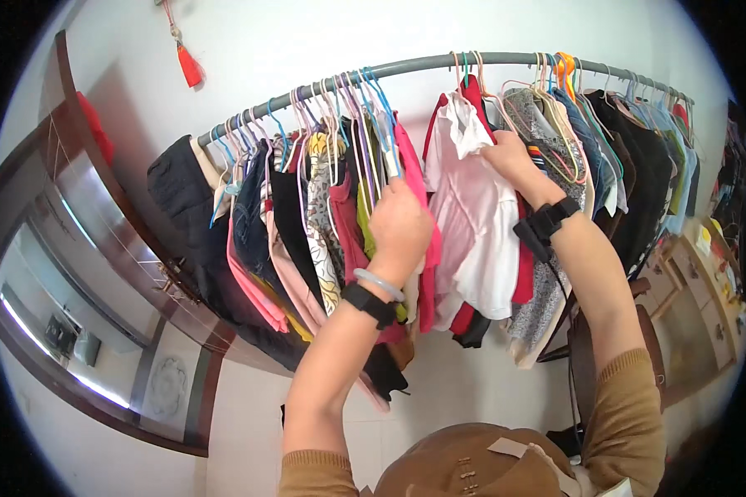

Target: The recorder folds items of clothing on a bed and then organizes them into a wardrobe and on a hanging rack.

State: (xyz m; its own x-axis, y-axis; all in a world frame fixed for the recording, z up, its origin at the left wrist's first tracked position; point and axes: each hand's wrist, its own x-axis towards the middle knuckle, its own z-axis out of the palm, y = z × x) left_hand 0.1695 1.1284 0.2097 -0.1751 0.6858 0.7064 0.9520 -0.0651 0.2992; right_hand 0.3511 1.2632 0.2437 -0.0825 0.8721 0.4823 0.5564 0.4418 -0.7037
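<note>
A grey clothes rail (410, 64) bends across the view, hung with many garments on coloured hangers. My left hand (401, 220) is closed at the blue and white hangers left of centre, beside a bright pink garment (429, 242); the fingers' exact hold is partly hidden. At the collar of a white and pale pink shirt (472, 217), my right hand (508, 155) pinches the fabric. Behind that shirt hangs a red garment (524, 279). A grey patterned garment (538, 298) is just to its right, with several hangers near my right wrist.
Dark garments (193, 192) hang at the rail's left end, denim, black and light blue clothes at its right. A dark wood-framed cabinet with glass (99, 248) stands left. To the right are a brown chair (646, 335) and wooden drawers (702, 298). A red tassel (188, 65) hangs on the wall.
</note>
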